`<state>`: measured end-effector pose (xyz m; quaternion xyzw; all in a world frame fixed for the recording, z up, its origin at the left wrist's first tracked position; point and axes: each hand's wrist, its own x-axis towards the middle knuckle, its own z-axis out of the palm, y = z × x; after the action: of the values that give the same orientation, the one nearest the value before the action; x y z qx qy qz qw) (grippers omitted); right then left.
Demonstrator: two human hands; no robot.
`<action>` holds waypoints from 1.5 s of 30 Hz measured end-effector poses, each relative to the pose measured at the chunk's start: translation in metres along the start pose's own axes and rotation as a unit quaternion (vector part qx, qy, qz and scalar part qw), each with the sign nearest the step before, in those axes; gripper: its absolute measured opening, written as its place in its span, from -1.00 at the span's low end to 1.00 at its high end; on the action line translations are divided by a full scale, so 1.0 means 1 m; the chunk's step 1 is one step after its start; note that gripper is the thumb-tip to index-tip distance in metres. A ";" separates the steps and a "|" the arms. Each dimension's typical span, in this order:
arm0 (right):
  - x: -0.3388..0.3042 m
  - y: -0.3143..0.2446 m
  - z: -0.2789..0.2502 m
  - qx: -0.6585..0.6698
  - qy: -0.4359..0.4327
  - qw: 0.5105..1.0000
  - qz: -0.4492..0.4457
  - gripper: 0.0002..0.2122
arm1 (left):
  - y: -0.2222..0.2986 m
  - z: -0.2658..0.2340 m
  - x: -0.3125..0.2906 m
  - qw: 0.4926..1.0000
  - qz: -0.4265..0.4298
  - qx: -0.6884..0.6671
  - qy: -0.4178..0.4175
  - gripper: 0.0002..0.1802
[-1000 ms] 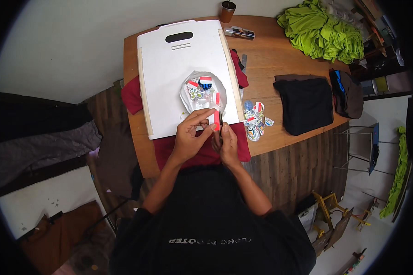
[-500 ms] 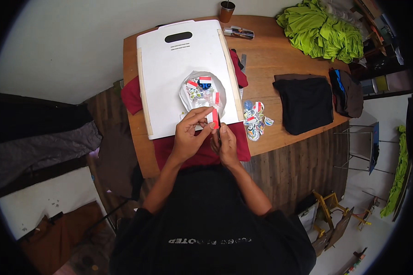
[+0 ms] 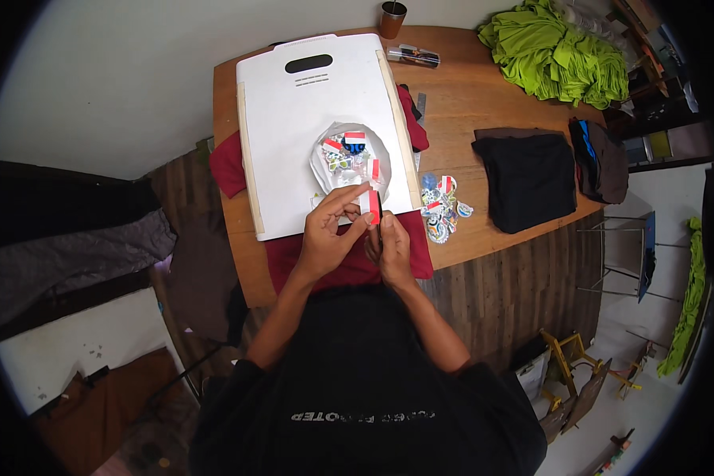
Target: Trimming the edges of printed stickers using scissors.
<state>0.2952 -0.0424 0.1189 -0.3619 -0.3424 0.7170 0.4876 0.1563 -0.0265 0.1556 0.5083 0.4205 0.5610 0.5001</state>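
Above the near edge of the white board (image 3: 325, 103), my left hand (image 3: 329, 232) pinches a small red-and-white sticker (image 3: 370, 208) between thumb and fingers. Against the sticker's right edge lies a narrow dark tool (image 3: 380, 208) that looks like scissors, with my right hand (image 3: 392, 250) closed around its lower part. Fingers hide most of this tool. Just beyond my hands, a round white bowl-like wrapper (image 3: 319, 163) on the board holds several red-and-white pieces and colourful sticker scraps. A pile of cut stickers (image 3: 439, 224) lies on the wooden table to the right.
Dark red cloth (image 3: 293, 258) sticks out from under the board. Folded black cloth (image 3: 527, 182) and a dark bundle (image 3: 603, 163) lie on the table's right side. Lime-green fabric (image 3: 559, 55) is heaped at the far right. A brown cup (image 3: 391, 22) stands at the back.
The red-and-white sticker has turned slightly and shifted a little to the right against the dark tool. Both hands stay in nearly the same place.
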 end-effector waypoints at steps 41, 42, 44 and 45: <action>0.021 -0.035 0.019 -0.126 0.116 0.984 -0.039 -0.90 | -0.016 0.000 0.002 0.993 -0.079 -0.058 0.072 -0.80; 0.020 -0.035 0.019 -0.123 0.116 0.985 -0.037 -0.91 | -0.015 0.000 0.002 0.993 -0.080 -0.058 0.071 -0.80; 0.020 -0.032 0.017 -0.124 0.123 0.984 -0.032 -0.91 | -0.012 0.002 0.002 0.989 -0.102 -0.066 0.086 -0.82; 0.020 -0.031 0.016 -0.124 0.129 0.983 -0.026 -0.91 | -0.012 0.002 0.002 0.989 -0.103 -0.066 0.086 -0.82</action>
<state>0.2901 -0.0164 0.1495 -0.5002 -0.3724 0.6030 0.4975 0.1599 -0.0227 0.1443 0.3783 0.4739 0.5749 0.5494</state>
